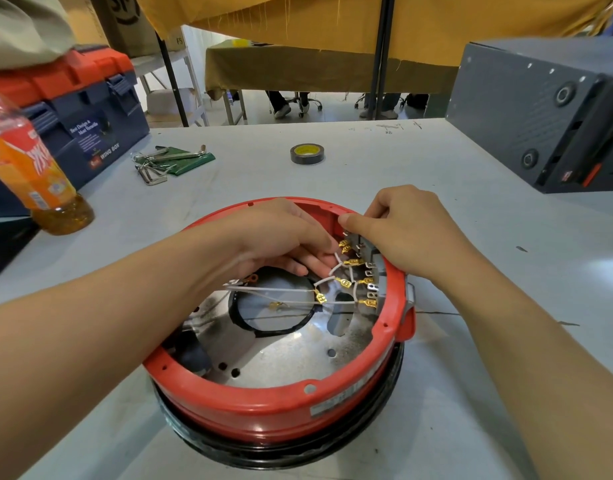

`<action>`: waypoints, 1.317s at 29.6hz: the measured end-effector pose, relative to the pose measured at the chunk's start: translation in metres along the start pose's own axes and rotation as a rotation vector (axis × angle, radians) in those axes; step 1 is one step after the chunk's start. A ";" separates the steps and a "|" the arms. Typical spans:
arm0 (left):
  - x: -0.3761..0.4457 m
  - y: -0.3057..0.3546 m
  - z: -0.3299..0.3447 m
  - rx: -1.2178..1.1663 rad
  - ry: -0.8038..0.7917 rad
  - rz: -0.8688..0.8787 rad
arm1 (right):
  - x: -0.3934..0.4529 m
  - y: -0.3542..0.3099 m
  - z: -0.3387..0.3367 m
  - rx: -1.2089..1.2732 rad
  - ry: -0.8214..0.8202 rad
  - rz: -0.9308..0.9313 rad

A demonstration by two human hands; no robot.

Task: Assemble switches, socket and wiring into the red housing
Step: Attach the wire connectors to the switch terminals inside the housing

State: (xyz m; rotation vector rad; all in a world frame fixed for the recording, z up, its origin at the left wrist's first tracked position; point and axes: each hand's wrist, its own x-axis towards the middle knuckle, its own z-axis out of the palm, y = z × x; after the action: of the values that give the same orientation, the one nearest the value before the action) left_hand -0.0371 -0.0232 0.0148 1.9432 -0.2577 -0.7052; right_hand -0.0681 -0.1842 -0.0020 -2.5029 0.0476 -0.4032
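Observation:
The round red housing [263,407] sits on the grey table in front of me, open side up, with a metal plate inside. White wires [274,289] with brass spade terminals [344,282] fan toward the grey switch block [371,271] on the housing's right inner wall. My left hand [281,237] reaches inside and pinches a white wire near the top terminals. My right hand [405,230] lies over the housing's right rim, thumb pointing left, fingers curled round the top of the switch block.
A blue and red toolbox [87,109] and an orange drink bottle [31,168] stand at the left. Hex keys [159,164] on a green pouch and a roll of black tape [307,154] lie behind the housing. A dark grey machine [540,109] fills the right rear.

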 end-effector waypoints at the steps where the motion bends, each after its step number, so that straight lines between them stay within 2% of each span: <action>1: 0.000 0.000 0.000 0.002 0.006 0.002 | 0.000 0.000 0.000 0.006 0.003 0.003; 11: 0.002 -0.001 0.003 -0.009 0.031 0.002 | -0.001 0.001 0.000 0.103 -0.001 0.016; 39: 0.004 -0.002 0.006 0.005 0.076 0.047 | -0.001 0.001 -0.001 0.090 -0.034 0.030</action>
State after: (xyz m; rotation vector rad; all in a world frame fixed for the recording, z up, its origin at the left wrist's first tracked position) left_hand -0.0375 -0.0291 0.0097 1.9578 -0.2569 -0.5993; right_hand -0.0696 -0.1854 -0.0017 -2.4167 0.0528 -0.3429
